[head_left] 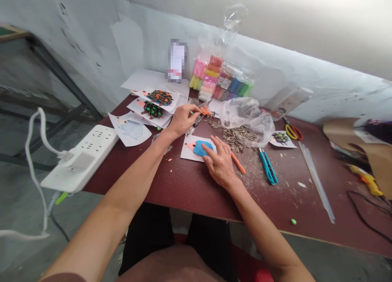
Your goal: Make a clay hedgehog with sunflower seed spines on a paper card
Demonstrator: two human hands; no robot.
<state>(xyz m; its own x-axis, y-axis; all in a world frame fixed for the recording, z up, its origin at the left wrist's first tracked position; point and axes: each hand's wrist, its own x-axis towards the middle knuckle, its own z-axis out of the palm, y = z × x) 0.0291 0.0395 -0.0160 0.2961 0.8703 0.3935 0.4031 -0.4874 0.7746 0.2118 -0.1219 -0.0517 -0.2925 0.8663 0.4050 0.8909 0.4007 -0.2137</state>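
Head view shows the right hand (219, 161) spread over the blue-bodied card (198, 148), left hand (183, 119) curled near orange pieces (206, 110), grip indeterminate, with seeds (238, 136) beyond the right hand.

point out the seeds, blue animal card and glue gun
Seeds (235, 138): head view, middle of the main pile.
Card (199, 148): head view, on the animal's blue body.
Glue gun (366, 179): head view, middle of its body.

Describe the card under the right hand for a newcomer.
On the dark red table, find the sunflower seed pile. Left of it, the right hand partly hides the hedgehog card. Its body is solid blue, unlike the outlined hedgehog and seeded hedgehogs.
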